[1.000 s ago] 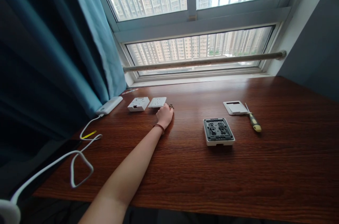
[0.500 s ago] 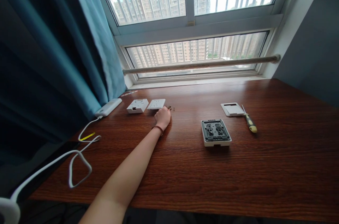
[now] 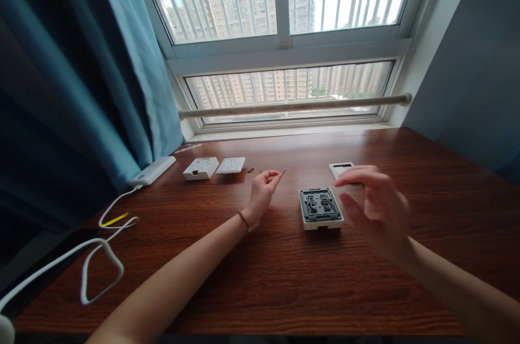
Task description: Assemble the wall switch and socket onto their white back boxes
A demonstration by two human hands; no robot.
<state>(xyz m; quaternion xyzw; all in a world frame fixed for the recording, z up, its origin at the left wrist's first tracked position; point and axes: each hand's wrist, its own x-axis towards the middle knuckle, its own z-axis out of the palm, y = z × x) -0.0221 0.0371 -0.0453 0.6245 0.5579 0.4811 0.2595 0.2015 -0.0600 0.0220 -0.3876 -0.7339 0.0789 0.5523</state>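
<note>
Between the thumb and fingers of my left hand [image 3: 262,195] is a thin screw [image 3: 284,172], its tip pointing up and right. My right hand [image 3: 371,206] is open and slightly blurred, with thumb and fingers apart and nothing between them. It hovers just right of a switch box [image 3: 320,208], a white base with a dark grey frame and two mechanisms on top. Behind the right hand lies a white cover frame [image 3: 337,169], partly hidden. Small loose screws [image 3: 251,170] lie beyond my left hand. The screwdriver cannot be seen now.
At the back left are a white box [image 3: 201,168] and a white switch plate [image 3: 231,165]. A white power strip [image 3: 153,170] with a looping white cable [image 3: 103,241] lies along the left edge, near a yellow strip [image 3: 115,219] and the blue curtain [image 3: 134,62].
My left hand has moved right and toward me from beside the switch plate, lifting a screw. My right hand has come into view from the right, over where the screwdriver lay.
</note>
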